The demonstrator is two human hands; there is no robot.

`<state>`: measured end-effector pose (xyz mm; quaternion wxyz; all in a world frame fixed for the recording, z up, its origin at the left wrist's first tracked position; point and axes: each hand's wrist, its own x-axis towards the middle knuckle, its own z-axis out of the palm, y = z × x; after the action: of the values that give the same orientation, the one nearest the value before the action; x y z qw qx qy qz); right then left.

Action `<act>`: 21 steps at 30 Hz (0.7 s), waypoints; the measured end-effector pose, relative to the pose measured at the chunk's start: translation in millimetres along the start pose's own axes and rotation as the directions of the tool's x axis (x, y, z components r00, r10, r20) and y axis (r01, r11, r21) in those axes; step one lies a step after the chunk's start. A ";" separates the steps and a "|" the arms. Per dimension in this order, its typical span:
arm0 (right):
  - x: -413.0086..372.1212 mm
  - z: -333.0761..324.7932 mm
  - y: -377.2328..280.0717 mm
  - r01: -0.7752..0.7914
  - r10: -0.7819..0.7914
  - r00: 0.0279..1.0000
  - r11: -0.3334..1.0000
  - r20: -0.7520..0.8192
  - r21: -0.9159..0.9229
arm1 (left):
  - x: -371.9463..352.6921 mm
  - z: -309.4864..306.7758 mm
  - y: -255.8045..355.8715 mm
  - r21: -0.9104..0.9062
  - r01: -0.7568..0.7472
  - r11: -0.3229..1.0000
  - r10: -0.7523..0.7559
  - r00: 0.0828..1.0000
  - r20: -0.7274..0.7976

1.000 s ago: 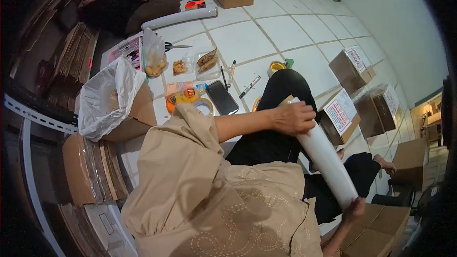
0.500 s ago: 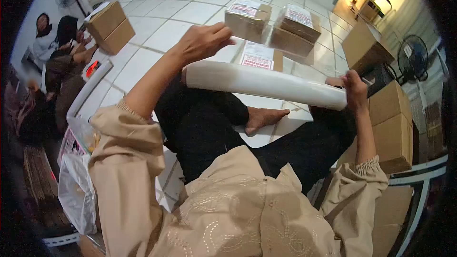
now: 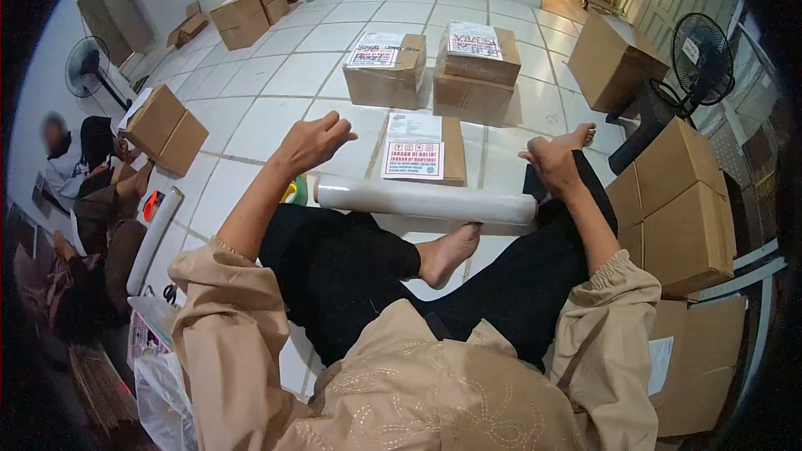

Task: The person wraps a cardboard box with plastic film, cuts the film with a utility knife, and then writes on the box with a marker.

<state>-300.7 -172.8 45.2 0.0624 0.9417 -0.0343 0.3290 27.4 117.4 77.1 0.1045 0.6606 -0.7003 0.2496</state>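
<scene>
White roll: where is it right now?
In the head view, the white roll lies crosswise near the centre, just below the closest red-labelled carton, its ends below the left hand and right hand.

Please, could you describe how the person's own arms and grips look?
Loose tan sleeves end in gathered, elastic-looking cuffs, leaving much of the forearms bare. The left grip and right grip are ungloved human hands.
</scene>
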 end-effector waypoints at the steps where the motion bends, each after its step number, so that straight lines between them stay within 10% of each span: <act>1: 0.7 6.0 2.2 -0.014 0.014 1.000 0.999 0.012 0.029 | -1.7 3.9 -1.6 -0.003 0.005 1.000 -0.005 1.000 0.023; 16: 72.1 -31.9 -11.6 -0.241 0.150 0.953 0.902 0.265 0.359 | 0.5 -25.4 -50.6 0.106 0.096 0.990 -0.082 0.987 -0.135; 21: 93.2 -39.3 15.9 -0.188 0.020 0.908 0.913 0.419 0.363 | 23.3 -33.1 -63.3 -0.230 0.237 0.944 -0.241 0.970 0.011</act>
<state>-253.8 -185.2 135.3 -0.1552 0.9789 -0.0306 0.1291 80.7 113.0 129.9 0.2156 0.7221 -0.6381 0.1581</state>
